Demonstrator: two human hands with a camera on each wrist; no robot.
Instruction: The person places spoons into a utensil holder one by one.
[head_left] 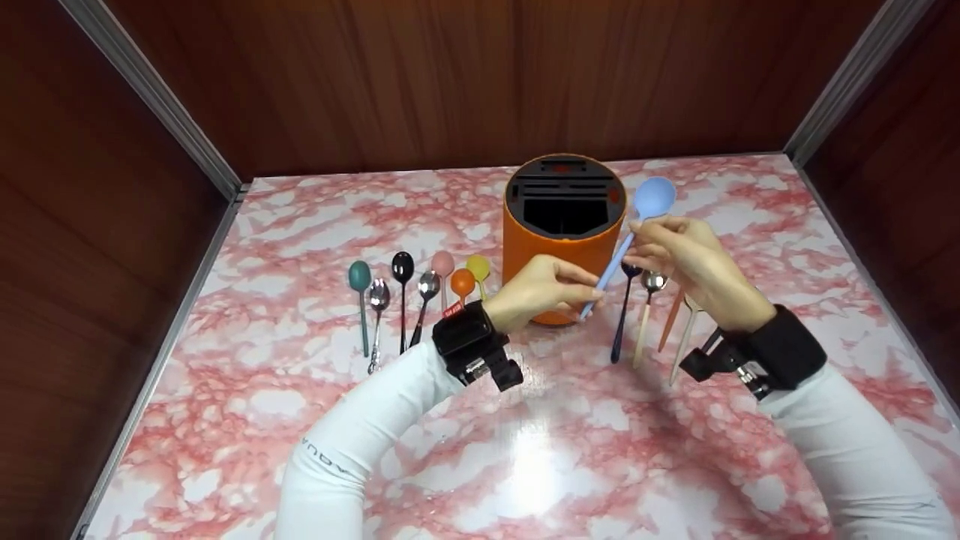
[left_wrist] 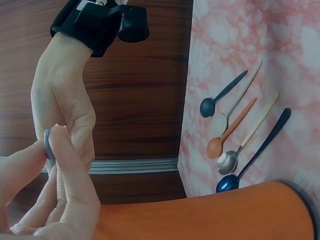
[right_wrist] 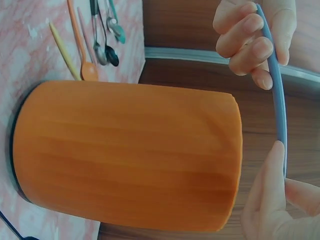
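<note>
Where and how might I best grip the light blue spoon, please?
Perhaps pinch the light blue spoon mid-handle, from the near side: that slim stretch is bare between the right hand, below the bowl, and the left hand, near the handle's end; in the head view, the orange holder shows behind.

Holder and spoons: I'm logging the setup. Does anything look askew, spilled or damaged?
Nothing stands out: the holder is upright, spoons lie either side, and the bright patch in front looks like glare, not liquid.

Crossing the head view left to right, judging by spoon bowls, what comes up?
Green spoon, ornate silver spoon, black spoon, dark-handled spoon, pink spoon, orange spoon, yellow spoon, orange holder, light blue spoon, right hand.
</note>
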